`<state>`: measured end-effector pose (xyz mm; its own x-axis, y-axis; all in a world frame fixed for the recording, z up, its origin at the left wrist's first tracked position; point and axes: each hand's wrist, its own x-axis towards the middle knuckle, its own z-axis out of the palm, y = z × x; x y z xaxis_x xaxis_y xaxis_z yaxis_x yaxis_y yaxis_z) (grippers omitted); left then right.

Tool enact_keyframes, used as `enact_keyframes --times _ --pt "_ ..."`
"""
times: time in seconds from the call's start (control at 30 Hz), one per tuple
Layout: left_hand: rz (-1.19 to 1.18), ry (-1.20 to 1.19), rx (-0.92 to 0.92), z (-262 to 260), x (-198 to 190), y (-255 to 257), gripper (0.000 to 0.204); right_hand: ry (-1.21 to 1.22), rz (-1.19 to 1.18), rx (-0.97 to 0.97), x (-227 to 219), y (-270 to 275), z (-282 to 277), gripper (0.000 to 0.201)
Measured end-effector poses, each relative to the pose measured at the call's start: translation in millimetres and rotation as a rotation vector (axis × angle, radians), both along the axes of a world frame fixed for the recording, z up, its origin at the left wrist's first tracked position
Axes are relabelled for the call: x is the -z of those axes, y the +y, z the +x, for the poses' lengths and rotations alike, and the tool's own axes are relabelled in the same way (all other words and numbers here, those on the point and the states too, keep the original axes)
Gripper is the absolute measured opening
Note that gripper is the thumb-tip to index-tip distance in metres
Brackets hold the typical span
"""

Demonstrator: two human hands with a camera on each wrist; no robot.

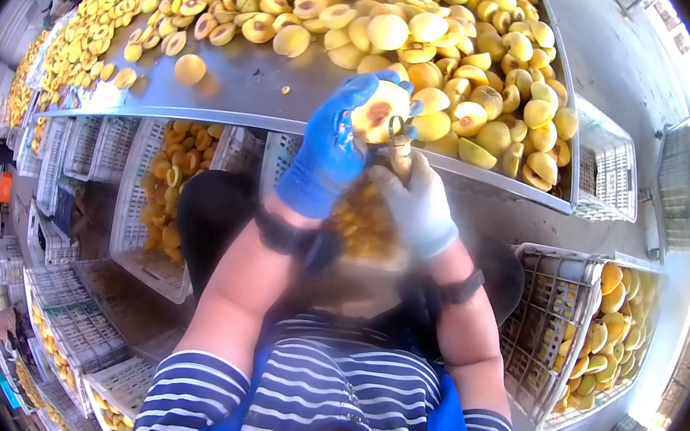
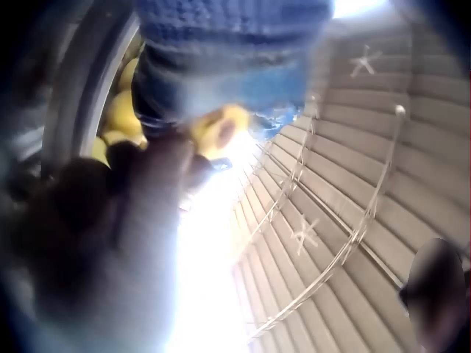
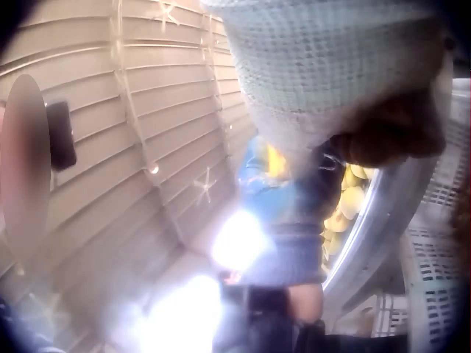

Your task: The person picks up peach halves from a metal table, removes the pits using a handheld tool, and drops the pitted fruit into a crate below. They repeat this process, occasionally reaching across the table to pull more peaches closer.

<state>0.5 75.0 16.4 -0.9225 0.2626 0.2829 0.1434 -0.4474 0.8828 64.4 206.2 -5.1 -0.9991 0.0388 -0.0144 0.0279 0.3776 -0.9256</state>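
My left hand, in a blue rubber-coated glove, grips a yellow peach half with its reddish pit hollow facing up. In my right hand, white-gloved, is a pitting tool with a stubby brown handle and a small metal loop. The loop is right at the edge of the peach half. Both hands are close together over the front edge of the metal table. The left wrist view shows part of the peach half beyond the blue glove; in the right wrist view the white glove hides the tool.
Many peach halves are heaped across the table, thickest at the right. Crates of peaches stand below: a white crate at left and another crate at right. Between the knees sits a container of yellow pieces.
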Motion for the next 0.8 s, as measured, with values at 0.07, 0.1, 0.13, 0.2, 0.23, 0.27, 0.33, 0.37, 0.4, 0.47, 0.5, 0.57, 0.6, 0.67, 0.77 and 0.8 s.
enact_keyframes --times 0.07,0.1,0.13,0.2,0.23,0.27,0.33,0.37,0.4,0.47,0.5,0.57,0.6,0.67,0.77,0.8 --pt "-0.084 0.098 0.028 2.2 0.7 -9.1 0.032 0.033 -0.022 -0.060 0.1 1.1 2.5 0.036" --pt "-0.084 0.096 0.021 -1.1 7.0 -14.2 0.032 0.031 -0.022 -0.067 -3.4 -1.2 3.9 0.036" --pt "-0.170 0.145 0.000 -4.9 10.0 -18.0 0.033 0.063 0.012 -0.070 -12.3 -3.8 4.6 0.037" --pt "-0.257 0.191 -0.020 -3.6 13.4 -23.0 0.034 0.065 0.054 -0.080 -17.6 -7.7 3.8 0.037" --pt "-0.258 0.225 -0.030 1.0 8.1 -23.6 0.035 0.064 0.053 -0.080 -15.6 -9.1 1.6 0.037" --pt "-0.259 0.259 -0.038 3.5 5.7 -23.7 0.035 0.049 0.046 -0.087 -11.9 -10.5 -0.3 0.037" --pt "-0.225 0.282 -0.066 2.2 13.5 -22.8 0.034 0.030 0.041 -0.098 -10.7 -13.6 -1.9 0.036" --pt "-0.190 0.309 -0.095 1.0 16.4 -21.6 0.033 0.002 0.055 -0.090 -13.0 -15.6 -3.3 0.037" --pt "-0.192 0.305 -0.095 1.0 18.8 -20.9 0.033 -0.028 0.067 -0.081 -13.1 -17.1 -3.7 0.037" --pt "-0.256 0.185 -0.105 2.4 14.4 -19.3 0.030 0.025 0.009 -0.120 1.5 -18.9 -4.8 0.035" --pt "-0.261 0.180 -0.101 1.6 9.5 -19.7 0.030 0.086 -0.046 -0.153 7.1 -19.3 -5.2 0.034" --pt "-0.301 -0.018 0.006 -0.5 -1.0 -20.5 0.027 -0.132 -0.283 -0.238 2.3 -13.0 -5.2 0.031" --pt "-0.299 -0.026 0.011 -1.0 -2.2 -18.8 0.027 -0.348 -0.515 -0.321 0.4 -9.9 -4.0 0.028" --pt "0.017 -0.212 0.099 -4.1 -3.2 -14.9 0.032 -0.454 -0.698 -0.346 0.7 -8.0 -0.1 0.025" --pt "0.145 -0.404 0.117 -5.3 -1.2 -8.0 0.036 -0.541 -0.841 -0.379 2.5 -7.9 1.0 0.023" --pt "0.147 -0.406 0.120 -6.5 4.0 -8.0 0.036 -0.530 -0.836 -0.391 1.7 -9.7 1.7 0.025"
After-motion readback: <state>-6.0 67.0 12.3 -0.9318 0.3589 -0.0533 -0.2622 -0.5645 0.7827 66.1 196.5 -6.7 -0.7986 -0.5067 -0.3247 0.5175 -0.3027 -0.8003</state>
